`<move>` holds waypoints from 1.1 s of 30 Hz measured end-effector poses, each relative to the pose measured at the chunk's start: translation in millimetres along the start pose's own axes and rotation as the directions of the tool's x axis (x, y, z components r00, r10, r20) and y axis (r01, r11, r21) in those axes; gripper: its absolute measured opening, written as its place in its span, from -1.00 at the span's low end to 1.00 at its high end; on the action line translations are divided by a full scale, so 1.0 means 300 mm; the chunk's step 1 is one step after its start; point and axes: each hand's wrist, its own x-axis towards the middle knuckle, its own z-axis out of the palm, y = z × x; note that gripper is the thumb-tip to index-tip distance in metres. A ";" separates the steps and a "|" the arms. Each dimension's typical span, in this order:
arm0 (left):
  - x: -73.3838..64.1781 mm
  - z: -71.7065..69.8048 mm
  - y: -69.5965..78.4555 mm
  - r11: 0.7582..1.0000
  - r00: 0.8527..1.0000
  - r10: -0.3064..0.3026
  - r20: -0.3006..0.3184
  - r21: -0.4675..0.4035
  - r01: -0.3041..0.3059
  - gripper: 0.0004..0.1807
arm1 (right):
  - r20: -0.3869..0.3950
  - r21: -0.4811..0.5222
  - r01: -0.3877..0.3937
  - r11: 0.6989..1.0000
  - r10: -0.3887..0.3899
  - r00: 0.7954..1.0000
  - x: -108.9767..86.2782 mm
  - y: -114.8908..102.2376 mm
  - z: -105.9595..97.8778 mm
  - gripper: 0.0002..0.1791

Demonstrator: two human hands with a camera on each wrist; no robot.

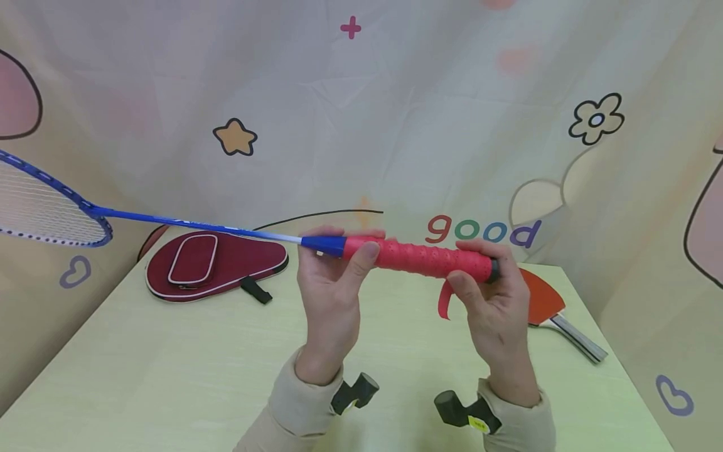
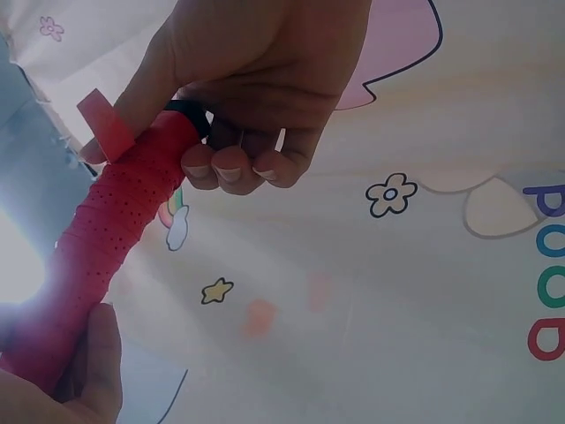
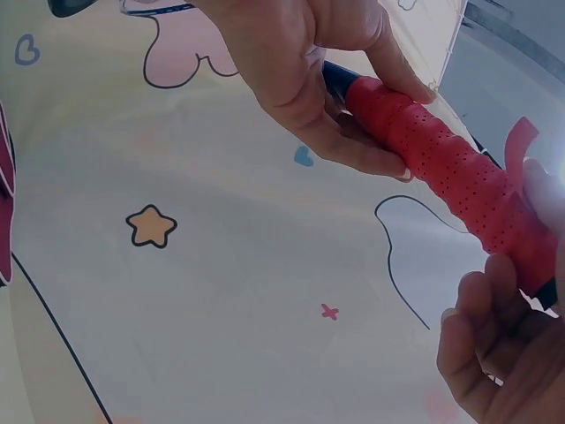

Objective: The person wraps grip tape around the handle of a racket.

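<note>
A blue badminton racket (image 1: 198, 225) is held up above the table, its strung head reaching past the left edge of the head view. Red perforated grip tape (image 1: 418, 258) wraps the handle in overlapping turns, and a short loose tail (image 1: 445, 301) of it hangs near the butt end. My left hand (image 1: 333, 289) grips the handle beside the blue cone, thumb along the front. With thumb and fingers, my right hand (image 1: 499, 307) pinches the handle near its black end cap. In the left wrist view the tape's loose tail (image 2: 106, 125) sticks out beside the right thumb.
On the table (image 1: 226, 376), a dark red paddle case (image 1: 237, 257) with a black strap lies at the back left. An orange-red table tennis paddle (image 1: 545, 298) lies at the right, partly behind my right hand. A printed curtain (image 1: 361, 125) hangs behind.
</note>
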 end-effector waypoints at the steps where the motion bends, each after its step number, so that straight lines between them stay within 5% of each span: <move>1: 0.000 0.000 0.000 1.000 1.000 0.002 -0.010 0.006 -0.002 -0.52 | 0.005 0.004 0.000 1.000 0.000 1.000 0.000 0.001 0.000 -0.56; 7: 0.000 0.001 0.003 1.000 0.999 0.008 -0.050 0.020 -0.007 -0.52 | 0.029 0.012 0.021 1.000 -0.022 0.999 0.000 0.005 -0.001 -0.53; 13: -0.003 0.000 0.007 0.998 0.997 -0.010 -0.082 0.057 0.015 -0.53 | 0.051 -0.103 -0.001 0.995 0.006 0.999 0.000 -0.005 -0.001 -0.57; 22: 0.002 0.007 0.011 0.995 0.995 0.018 0.098 -0.104 -0.008 -0.50 | 0.009 -0.056 -0.035 0.998 0.035 0.999 -0.001 -0.007 0.012 -0.57; 33: -0.003 0.004 0.005 0.998 0.999 0.040 0.035 -0.043 -0.039 -0.56 | 0.013 -0.106 0.003 0.994 -0.001 1.000 0.000 -0.003 0.013 -0.54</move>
